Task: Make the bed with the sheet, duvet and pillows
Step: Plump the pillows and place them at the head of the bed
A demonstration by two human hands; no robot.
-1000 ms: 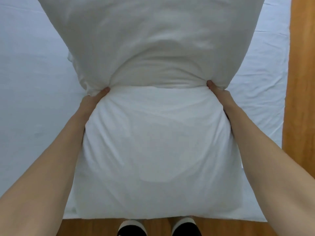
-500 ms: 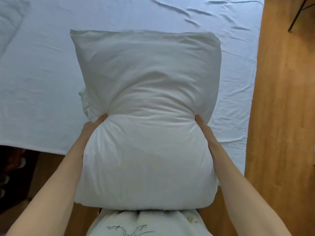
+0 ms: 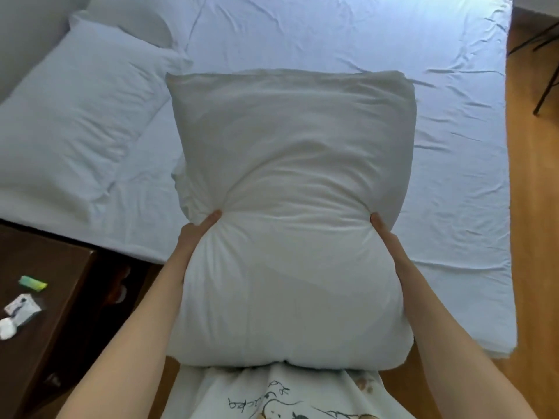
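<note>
A plump white pillow [image 3: 290,182] is held upright in front of my chest, above the near edge of the bed. My left hand [image 3: 195,234] grips its left side at the waist, thumb pressed into the fabric. On the opposite side my right hand [image 3: 385,234] grips the same way, so the pillow is pinched in at the middle. A pale blue fitted sheet [image 3: 453,146] covers the mattress, with some wrinkles. A second pillow [image 3: 75,116] in a pale case lies at the head of the bed on the left. No duvet is in view.
A dark wooden nightstand [image 3: 54,267] stands at the lower left with a green packet [image 3: 33,283] and small white items on it. Wooden floor [image 3: 538,237] runs along the bed's right side, with thin black legs [image 3: 544,83] at the top right.
The view has pulled back and swung left, so more of the bed, the second pillow and the nightstand appear. Both hands keep the same grip on the pillow, now nearer my chest.
</note>
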